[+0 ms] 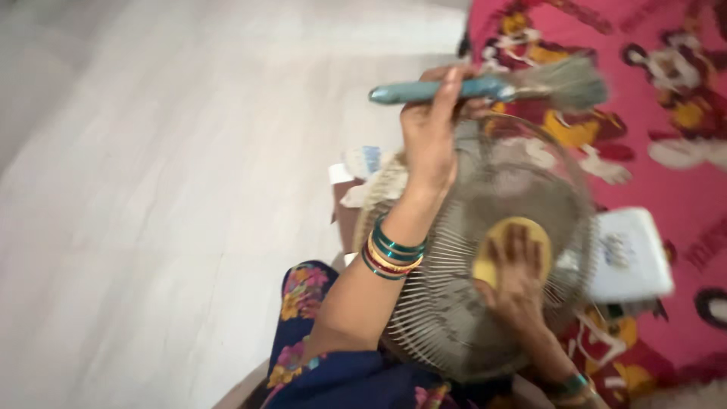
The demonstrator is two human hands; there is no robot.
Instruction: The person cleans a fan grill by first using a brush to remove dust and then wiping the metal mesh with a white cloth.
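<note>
Resting under both hands [432, 125]: wire fan guard [454, 303].

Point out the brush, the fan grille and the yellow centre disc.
brush [424, 92], head view, on its teal handle.
fan grille [447, 303], head view, on the wire ribs at lower left.
yellow centre disc [491, 254], head view, on its bare left part.

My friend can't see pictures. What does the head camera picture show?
A person's left hand holds a small brush with a teal handle above a round wire fan guard, while the right hand presses on the guard's yellow centre disc. Bangles ring the left wrist; a pink patterned cloth and pale floor lie behind.
</note>
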